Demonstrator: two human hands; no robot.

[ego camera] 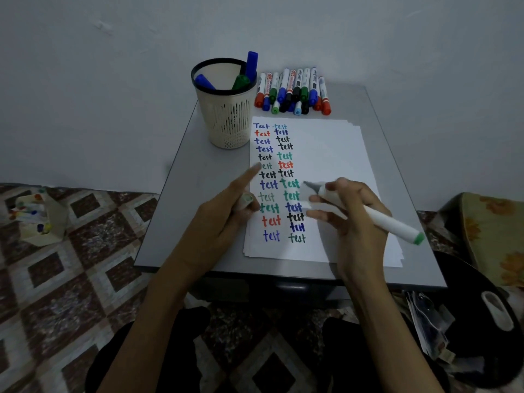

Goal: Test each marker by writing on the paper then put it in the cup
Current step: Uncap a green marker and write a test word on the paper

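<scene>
Marker [388, 222], green at its rear end, lies uncapped in the right hand [357, 217], slanting over the paper [334, 148] with its tip just right of the second column of written words. The thumb and first fingers [320, 198] pinch the barrel close to the tip, and the lower fingers are stretched out loosely over the sheet. Whether the tip touches the paper I cannot tell, because it is blurred.

The left hand [218, 222] holds the cap [246, 199] under curled fingers. Its forefinger is straight and points along the paper's left edge.

The step in hand looks like the writing test of this marker. Two columns of "test" are already full in blue, red, black and green, and the paper to their right is blank. That is probably where the next word belongs.

The next move calls for the tip to be set down on the blank paper and a short word written. After that the cap must go back on squarely (it sits ready in the other hand), and the marker goes to the cup [229, 120]. The cup stands at the far left of the bench [184, 180], touching or just beside the paper's top corner, and already holds three markers [249, 63].

A row of capped markers [295, 92] lies beyond the paper's far edge, so by my reckoning the job is far from finished.
</scene>
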